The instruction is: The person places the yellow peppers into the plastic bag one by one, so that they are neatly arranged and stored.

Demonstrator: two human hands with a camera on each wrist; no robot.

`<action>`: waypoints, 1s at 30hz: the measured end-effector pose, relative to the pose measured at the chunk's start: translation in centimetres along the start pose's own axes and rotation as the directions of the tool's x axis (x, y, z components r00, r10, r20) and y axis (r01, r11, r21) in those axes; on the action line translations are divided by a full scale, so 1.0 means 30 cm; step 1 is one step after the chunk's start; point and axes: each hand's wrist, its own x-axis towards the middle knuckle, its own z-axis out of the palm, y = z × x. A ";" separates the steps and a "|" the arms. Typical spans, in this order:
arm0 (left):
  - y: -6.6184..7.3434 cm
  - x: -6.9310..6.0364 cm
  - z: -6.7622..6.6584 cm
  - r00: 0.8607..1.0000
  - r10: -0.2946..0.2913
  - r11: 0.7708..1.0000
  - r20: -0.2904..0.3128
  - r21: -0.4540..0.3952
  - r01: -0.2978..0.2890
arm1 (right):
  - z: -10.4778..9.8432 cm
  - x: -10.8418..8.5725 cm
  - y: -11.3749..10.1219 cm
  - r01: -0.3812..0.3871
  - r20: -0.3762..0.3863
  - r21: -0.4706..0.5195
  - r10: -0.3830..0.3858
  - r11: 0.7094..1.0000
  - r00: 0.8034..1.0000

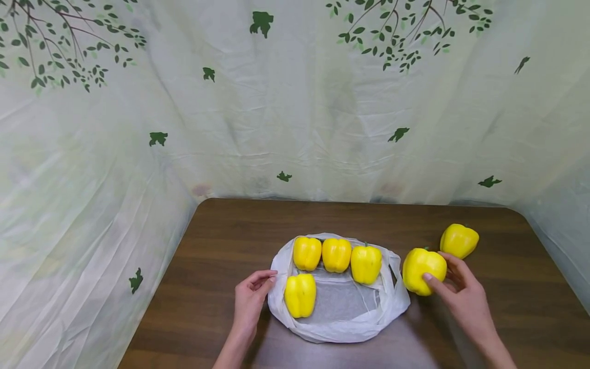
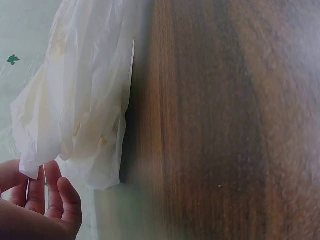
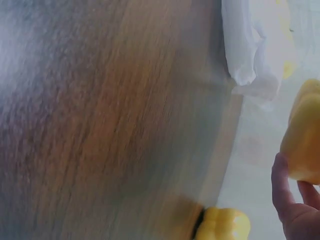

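Observation:
A white plastic bag [image 1: 332,330] lies spread open on the table with several yellow bell peppers [image 1: 336,255] inside, three along its far side and one at its left. My left hand [image 1: 251,300] pinches the bag's left rim between thumb and fingers; the left wrist view shows the bag's edge [image 2: 32,167] at those fingertips. Just right of the bag, my right hand [image 1: 463,294] grips another bell pepper [image 1: 424,271], which appears lifted off the table in the right wrist view. Behind that hand, one more bell pepper [image 1: 459,241] rests on the table.
The brown wooden table [image 1: 221,230] has rounded far corners. A pale curtain [image 1: 295,113] with leaf prints hangs behind it and along both sides.

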 end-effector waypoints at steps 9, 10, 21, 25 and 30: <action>0.001 0.006 0.001 1.000 -0.007 1.000 0.001 0.014 0.007 | 0.036 -0.007 0.000 0.030 0.036 0.021 -0.030 0.999 0.999; 0.002 0.005 0.002 1.000 -0.006 1.000 0.001 0.015 0.006 | 0.041 -0.008 -0.001 0.029 0.044 0.020 -0.030 0.999 0.999; 0.011 0.005 0.002 0.999 -0.035 0.999 0.003 0.019 0.035 | 0.076 -0.013 -0.026 0.036 0.103 0.036 -0.039 0.999 0.994; 0.005 0.002 0.004 1.000 -0.016 1.000 -0.008 0.014 0.016 | 0.085 -0.014 -0.031 0.039 0.112 0.037 -0.043 0.999 0.993; 0.001 -0.002 0.007 1.000 0.007 1.000 -0.015 0.006 -0.007 | 0.092 -0.020 -0.042 0.027 0.133 0.031 -0.031 0.999 0.991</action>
